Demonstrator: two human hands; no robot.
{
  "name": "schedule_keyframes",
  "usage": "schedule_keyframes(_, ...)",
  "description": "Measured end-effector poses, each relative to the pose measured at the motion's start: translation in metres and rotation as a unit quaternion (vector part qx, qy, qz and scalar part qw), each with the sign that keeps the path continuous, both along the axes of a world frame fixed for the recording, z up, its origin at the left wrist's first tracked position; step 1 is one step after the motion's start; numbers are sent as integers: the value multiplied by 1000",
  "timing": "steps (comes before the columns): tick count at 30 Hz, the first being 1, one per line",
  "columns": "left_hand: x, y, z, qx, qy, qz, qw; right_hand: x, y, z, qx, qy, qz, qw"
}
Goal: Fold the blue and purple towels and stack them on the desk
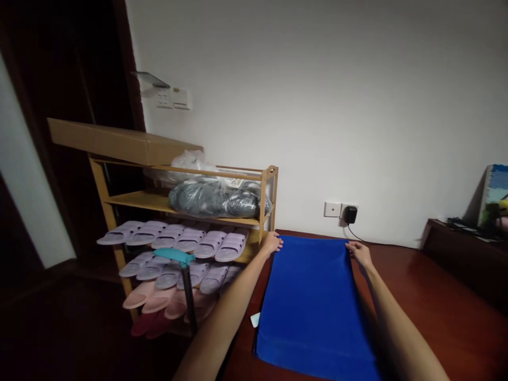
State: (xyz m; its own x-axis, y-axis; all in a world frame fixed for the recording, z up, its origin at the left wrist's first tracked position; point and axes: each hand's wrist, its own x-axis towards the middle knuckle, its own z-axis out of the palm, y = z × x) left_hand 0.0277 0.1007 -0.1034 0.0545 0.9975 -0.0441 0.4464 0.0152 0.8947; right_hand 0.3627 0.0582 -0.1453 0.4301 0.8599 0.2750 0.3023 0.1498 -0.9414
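Observation:
A blue cloth (309, 301), folded into a long rectangle, lies flat on a reddish-brown wooden surface (413, 296). At its far left corner is my left hand (272, 243), fingers closed on the edge. My right hand (360, 253) pinches the far right corner between thumb and fingers. A small white tag (255, 319) sticks out from the cloth's left side. The near end of the cloth shows several layered edges.
Left of the cloth stands a wooden shoe rack (262, 201) with several rows of slippers (210, 243), plastic-wrapped bundles (214, 197) and a cardboard box (119, 143). A teal-topped handle (174, 256) rises before it. A black plug (351, 214) trails a cord along the wall.

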Motion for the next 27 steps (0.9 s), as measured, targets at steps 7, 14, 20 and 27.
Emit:
schedule_keyframes(7,8,2,-34,110,151,-13,982,-12,-1,-22,-74,-223,-49,971)
schedule_keyframes(14,30,-14,-74,147,311,-135,929,-60,0,-59,-169,-420,73,889)
schedule_keyframes(20,28,-14,-81,125,383,-157,902,-56,-4,-62,-220,-479,87,845)
schedule_keyframes(27,22,-56,-70,122,390,-204,890,-54,-40,-55,-214,-515,102,824)
